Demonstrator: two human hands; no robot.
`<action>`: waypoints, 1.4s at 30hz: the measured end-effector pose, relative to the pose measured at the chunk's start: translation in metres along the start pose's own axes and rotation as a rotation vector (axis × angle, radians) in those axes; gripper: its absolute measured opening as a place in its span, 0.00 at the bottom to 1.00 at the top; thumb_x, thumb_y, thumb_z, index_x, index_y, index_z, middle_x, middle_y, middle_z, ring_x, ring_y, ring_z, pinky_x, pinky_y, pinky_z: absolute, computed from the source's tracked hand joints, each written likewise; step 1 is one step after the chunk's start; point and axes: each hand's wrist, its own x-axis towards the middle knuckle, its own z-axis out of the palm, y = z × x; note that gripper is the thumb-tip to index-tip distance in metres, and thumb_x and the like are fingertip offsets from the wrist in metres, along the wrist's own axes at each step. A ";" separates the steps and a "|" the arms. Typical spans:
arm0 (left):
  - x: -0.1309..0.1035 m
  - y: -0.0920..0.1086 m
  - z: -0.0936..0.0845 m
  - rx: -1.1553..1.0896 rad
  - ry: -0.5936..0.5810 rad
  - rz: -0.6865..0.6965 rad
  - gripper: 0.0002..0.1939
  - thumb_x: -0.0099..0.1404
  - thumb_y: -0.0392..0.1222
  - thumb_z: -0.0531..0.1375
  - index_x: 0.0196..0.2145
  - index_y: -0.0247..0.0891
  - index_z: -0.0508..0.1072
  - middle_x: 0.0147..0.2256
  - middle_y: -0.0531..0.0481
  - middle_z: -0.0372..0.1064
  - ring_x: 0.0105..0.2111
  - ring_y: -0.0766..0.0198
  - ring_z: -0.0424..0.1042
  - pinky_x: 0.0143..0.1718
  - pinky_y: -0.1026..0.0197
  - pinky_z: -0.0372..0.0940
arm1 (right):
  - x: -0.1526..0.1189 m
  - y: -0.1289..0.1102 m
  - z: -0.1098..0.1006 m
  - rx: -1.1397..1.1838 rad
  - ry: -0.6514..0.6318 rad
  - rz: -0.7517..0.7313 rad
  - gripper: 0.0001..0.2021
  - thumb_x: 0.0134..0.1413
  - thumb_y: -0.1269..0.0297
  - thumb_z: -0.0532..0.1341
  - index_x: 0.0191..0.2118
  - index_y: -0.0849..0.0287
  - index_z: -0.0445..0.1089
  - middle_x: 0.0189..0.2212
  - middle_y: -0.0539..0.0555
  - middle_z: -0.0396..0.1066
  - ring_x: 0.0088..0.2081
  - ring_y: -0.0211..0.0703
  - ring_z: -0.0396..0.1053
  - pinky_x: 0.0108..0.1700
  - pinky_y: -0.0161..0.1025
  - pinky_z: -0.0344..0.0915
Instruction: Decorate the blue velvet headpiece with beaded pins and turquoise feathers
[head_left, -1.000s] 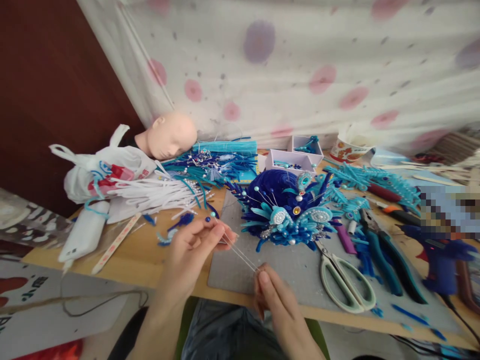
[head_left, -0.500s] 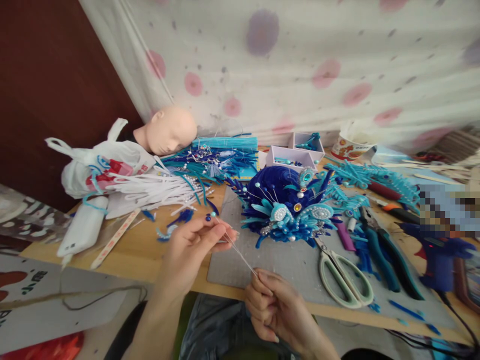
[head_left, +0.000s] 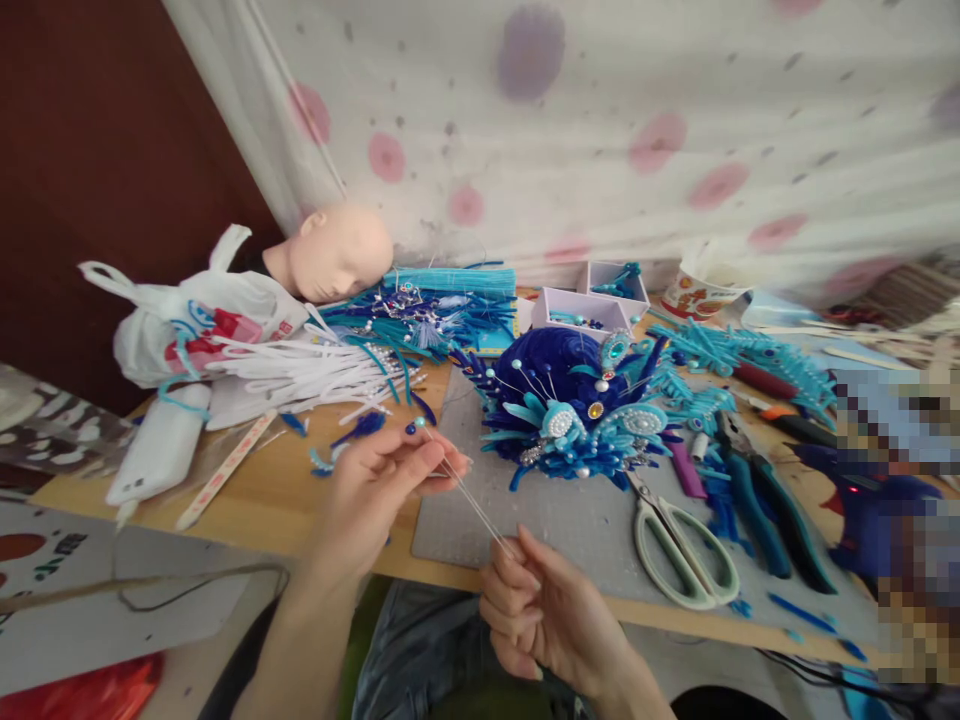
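Note:
Thin silvery wires (head_left: 476,506) tipped with small blue and pale beads (head_left: 416,426) stretch between my two hands. My left hand (head_left: 382,490) pinches them just below the beads, thumb against fingers. Lower right, my right hand (head_left: 544,610) has its fingers curled around the far ends, its thumb raised a little. Beyond the hands, a blue headpiece (head_left: 574,410) with light blue petals, pearls, gems and beaded wires stands on a grey cutting mat (head_left: 450,525). Neither hand touches it.
Green-handled scissors (head_left: 686,555), pliers (head_left: 772,510) and a blue glue gun (head_left: 862,490) lie at the right. Behind are lilac boxes (head_left: 577,310) and a paper bowl (head_left: 701,290). At the left are a mannequin head (head_left: 334,250), a plastic bag (head_left: 157,340) and white strips (head_left: 307,375).
The raised thumb of my right hand has moved away from its curled fingers. Both hands still hold the wires in nearly the same place, and the camera view has shifted slightly.

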 end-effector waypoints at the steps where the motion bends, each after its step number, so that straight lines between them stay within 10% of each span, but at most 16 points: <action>1: 0.000 0.000 0.000 -0.008 -0.002 0.001 0.11 0.52 0.48 0.74 0.26 0.39 0.81 0.26 0.52 0.81 0.29 0.67 0.80 0.32 0.70 0.75 | 0.000 0.000 0.000 0.006 -0.005 0.006 0.22 0.63 0.52 0.62 0.23 0.57 0.55 0.20 0.42 0.47 0.19 0.30 0.40 0.17 0.26 0.53; 42: 0.010 -0.003 -0.008 -0.095 -0.064 0.034 0.15 0.47 0.49 0.77 0.25 0.38 0.80 0.24 0.53 0.79 0.25 0.68 0.80 0.28 0.72 0.74 | 0.005 -0.004 0.008 0.203 -0.023 0.109 0.21 0.57 0.62 0.63 0.21 0.57 0.50 0.21 0.43 0.50 0.21 0.31 0.43 0.25 0.30 0.53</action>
